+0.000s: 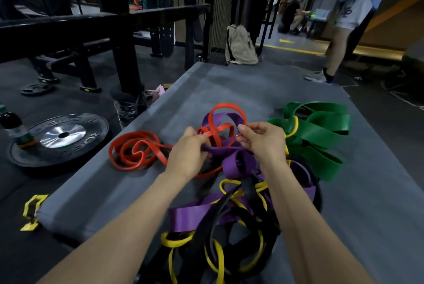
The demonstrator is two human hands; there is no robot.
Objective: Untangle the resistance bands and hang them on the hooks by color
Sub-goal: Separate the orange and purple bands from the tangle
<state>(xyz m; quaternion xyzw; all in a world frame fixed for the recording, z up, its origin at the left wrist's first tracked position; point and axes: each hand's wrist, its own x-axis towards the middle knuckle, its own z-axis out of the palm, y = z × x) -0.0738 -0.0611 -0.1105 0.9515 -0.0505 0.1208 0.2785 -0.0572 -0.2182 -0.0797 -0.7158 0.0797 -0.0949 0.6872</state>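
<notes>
A tangle of resistance bands lies on a grey padded mat [229, 86]. Red bands [135, 153] spread to the left, with red loops knotted through a wide purple band [238, 164] at the centre. Green bands [321, 132] sit at the right. Black bands [231, 226] and thin yellow bands [220, 258] pile up near me. My left hand [189, 153] pinches the red and purple knot from the left. My right hand [263, 143] pinches a red loop at the knot's right side. No hooks are in view.
A black weight plate [62, 139] lies on the floor at the left, a bottle [13, 127] beside it. A dark rack frame [119, 31] stands behind. A beige bag [241, 47] leans at the mat's far end. A person's legs [332, 54] stand at the right.
</notes>
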